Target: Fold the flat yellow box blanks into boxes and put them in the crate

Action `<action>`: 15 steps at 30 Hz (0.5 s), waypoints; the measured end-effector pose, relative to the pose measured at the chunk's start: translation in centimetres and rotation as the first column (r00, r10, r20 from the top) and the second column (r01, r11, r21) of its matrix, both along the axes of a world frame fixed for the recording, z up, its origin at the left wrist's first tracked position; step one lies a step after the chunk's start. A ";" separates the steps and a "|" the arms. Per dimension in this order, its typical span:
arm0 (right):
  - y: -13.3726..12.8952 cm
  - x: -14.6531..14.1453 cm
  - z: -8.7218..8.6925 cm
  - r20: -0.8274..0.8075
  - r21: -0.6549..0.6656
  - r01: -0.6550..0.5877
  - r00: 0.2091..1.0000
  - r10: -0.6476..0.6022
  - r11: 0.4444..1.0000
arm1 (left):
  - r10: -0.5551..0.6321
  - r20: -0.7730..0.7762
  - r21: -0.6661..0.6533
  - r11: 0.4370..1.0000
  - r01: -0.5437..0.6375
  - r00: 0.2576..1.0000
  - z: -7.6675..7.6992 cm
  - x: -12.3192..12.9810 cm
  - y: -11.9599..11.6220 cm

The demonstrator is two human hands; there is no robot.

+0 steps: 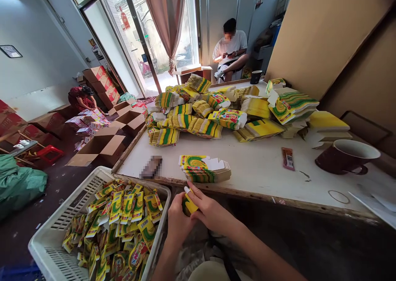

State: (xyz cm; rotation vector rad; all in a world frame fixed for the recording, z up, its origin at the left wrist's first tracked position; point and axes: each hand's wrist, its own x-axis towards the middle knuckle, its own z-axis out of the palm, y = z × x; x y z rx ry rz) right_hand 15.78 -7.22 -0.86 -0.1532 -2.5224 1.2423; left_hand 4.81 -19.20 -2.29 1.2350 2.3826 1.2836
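Note:
Between my two hands, just off the table's front edge, is a small yellow carton [189, 205]. My left hand [179, 217] grips it from the left with closed fingers. On the other side, my right hand [206, 207] presses its fingers and thumb against the carton's top and side. A stack of flat yellow and green cartons [201, 169] lies on the table right beyond my hands. To the left, a white plastic basket [41, 240] holds a heap of folded yellow cartons [126, 219]. The carton's lower part is hidden by my fingers.
Bundles of flat cartons [192, 122] pile up along the back of the white table [260, 165]. A dark mug [331, 161] and a small packet [287, 158] stand at right. Open cardboard boxes [100, 145] sit left. Two people [230, 46] are seated farther off.

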 end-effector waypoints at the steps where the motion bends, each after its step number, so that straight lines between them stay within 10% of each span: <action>1: 0.0 0.0 0.1 0.010 0.016 0.013 1.000 -0.013 1.000 | -0.011 0.004 -0.002 1.000 0.011 1.000 0.2 0.0 0.0; 15: 1.9 0.9 1.1 0.038 -0.103 0.050 0.998 -0.047 0.993 | -0.192 0.002 -0.114 0.975 0.191 0.981 2.4 0.0 1.1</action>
